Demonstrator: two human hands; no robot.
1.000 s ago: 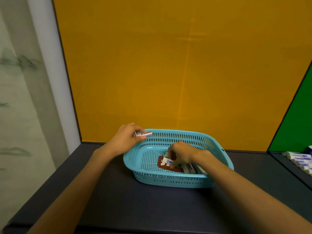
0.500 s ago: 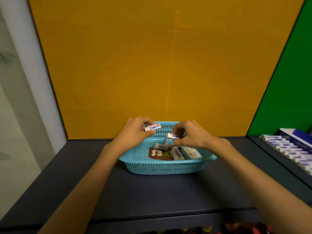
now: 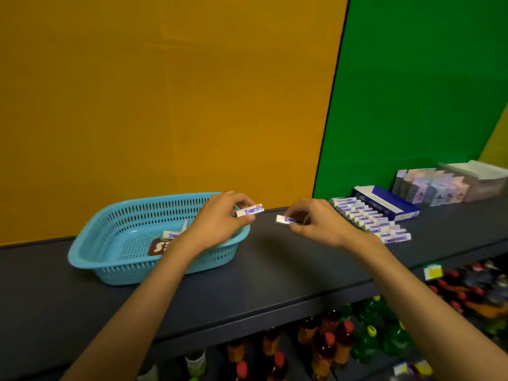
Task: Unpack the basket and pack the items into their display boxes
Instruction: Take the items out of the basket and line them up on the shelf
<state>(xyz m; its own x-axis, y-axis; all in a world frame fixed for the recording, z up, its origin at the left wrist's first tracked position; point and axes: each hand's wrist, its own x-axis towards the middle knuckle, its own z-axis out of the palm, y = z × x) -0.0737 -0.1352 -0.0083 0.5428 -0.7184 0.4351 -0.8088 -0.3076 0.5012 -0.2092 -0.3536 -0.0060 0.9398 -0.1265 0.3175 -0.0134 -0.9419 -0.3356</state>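
Left hand pinching eraser mid-frame; right hand pinching another eraser beside it; blue basket at left holding more erasers.

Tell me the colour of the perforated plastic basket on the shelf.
The perforated plastic basket is light turquoise blue, seen best in the head view.

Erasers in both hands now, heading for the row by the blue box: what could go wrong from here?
1. Each hand, left hand and right hand, only pinches its eraser at one end, above the shelf; a slip could send one over the front edge onto the bottles.
2. The laid-out row is tightly packed; setting down carelessly may knock it askew.
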